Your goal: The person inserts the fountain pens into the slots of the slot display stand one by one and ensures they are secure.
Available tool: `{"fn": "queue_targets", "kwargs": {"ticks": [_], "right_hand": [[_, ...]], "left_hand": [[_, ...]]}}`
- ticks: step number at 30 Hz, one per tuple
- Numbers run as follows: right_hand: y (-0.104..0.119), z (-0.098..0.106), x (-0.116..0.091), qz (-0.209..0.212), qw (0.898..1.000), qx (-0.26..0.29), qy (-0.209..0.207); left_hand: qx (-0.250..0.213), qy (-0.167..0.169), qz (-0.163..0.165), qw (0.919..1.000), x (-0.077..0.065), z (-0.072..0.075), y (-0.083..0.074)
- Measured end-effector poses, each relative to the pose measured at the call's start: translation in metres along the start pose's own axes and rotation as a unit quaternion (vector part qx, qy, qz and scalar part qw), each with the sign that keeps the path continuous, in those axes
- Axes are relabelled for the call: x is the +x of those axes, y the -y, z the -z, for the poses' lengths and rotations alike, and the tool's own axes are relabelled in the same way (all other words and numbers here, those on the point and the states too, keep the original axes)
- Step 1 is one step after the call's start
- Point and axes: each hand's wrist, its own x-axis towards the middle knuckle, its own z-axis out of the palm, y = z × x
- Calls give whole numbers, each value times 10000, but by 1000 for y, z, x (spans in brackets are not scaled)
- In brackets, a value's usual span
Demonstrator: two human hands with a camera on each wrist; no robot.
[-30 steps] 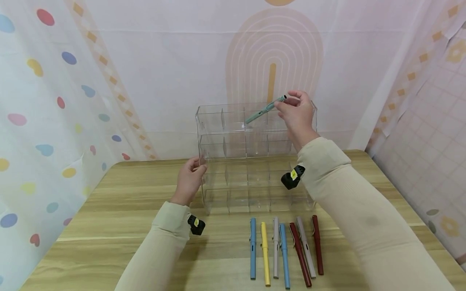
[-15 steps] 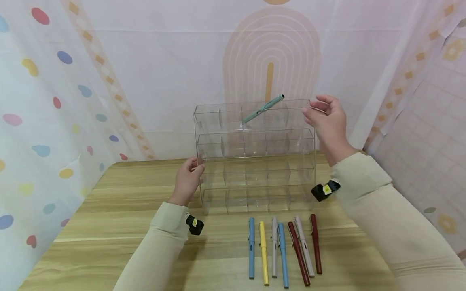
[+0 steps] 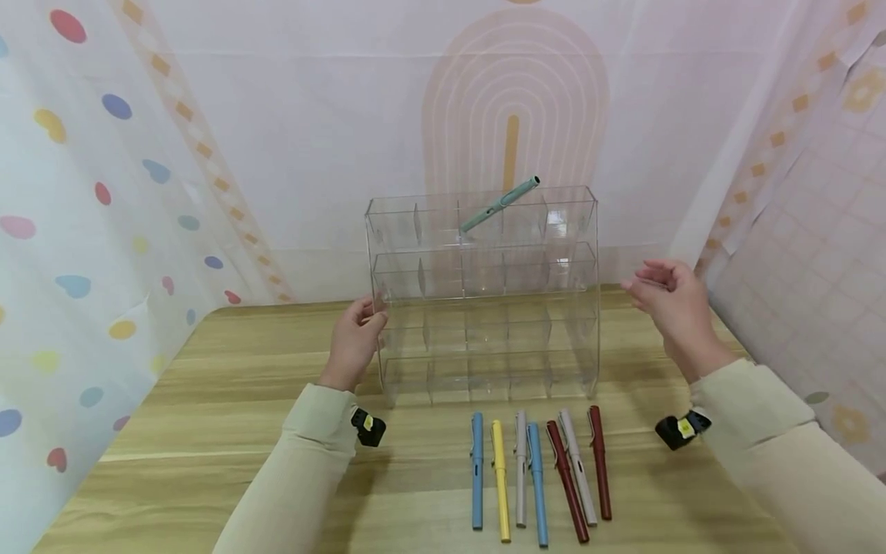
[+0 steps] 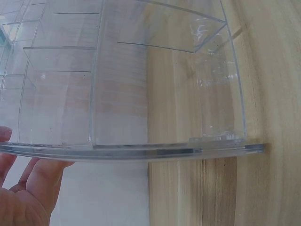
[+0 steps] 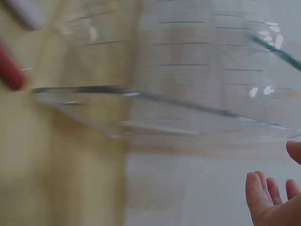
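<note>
A clear acrylic pen rack (image 3: 484,295) with several tiers of compartments stands upright on the table. My left hand (image 3: 354,344) pinches its left side wall; in the left wrist view the thumb and fingers (image 4: 44,176) lie on opposite sides of that panel. A teal pen (image 3: 500,205) slants in the rack's top tier, its upper end sticking out above the rim to the right. To the right of the rack my right hand (image 3: 674,312) is in the air with loosely bent fingers, holding nothing and apart from the rack. The right wrist view is blurred.
In front of the rack several capped pens lie in a loose row: blue (image 3: 477,471), yellow (image 3: 501,481), grey (image 3: 521,469) and dark red (image 3: 601,463) among them. A patterned cloth (image 3: 311,154) hangs behind the wooden table (image 3: 208,431).
My right hand has let go of the teal pen, leaving it slanted in the top tier, and has moved right and down. The left hand still holds the rack's side.
</note>
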Motion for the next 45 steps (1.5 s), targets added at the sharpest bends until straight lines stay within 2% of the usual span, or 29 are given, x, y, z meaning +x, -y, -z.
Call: {"fn": "queue_targets", "kwargs": {"ticks": [3, 7, 11, 22, 29, 37, 45], "right_hand": [[-19, 6, -8, -123, 9988, -434, 199], [-37, 9, -20, -417, 9956, -691, 481], [-50, 9, -31, -724, 9898, -970, 752], [-78, 5, -53, -1182, 9739, -1354, 1388], [-89, 1, -62, -1066, 9647, -1708, 1701], [-92, -7, -71, -1290, 9575, -1873, 1772], [-92, -13, -74, -1270, 9500, -2043, 1993]], "left_hand": [[-13, -9, 2, 10000, 0, 0, -1], [-26, -4, 35, 10000, 0, 1, 0], [-33, -20, 59, 10000, 0, 1, 0], [29, -39, 22, 10000, -1, 1, 0], [48, -61, 1, 10000, -1, 0, 0], [60, -15, -67, 10000, 0, 1, 1], [122, -9, -33, 9999, 0, 1, 1]]}}
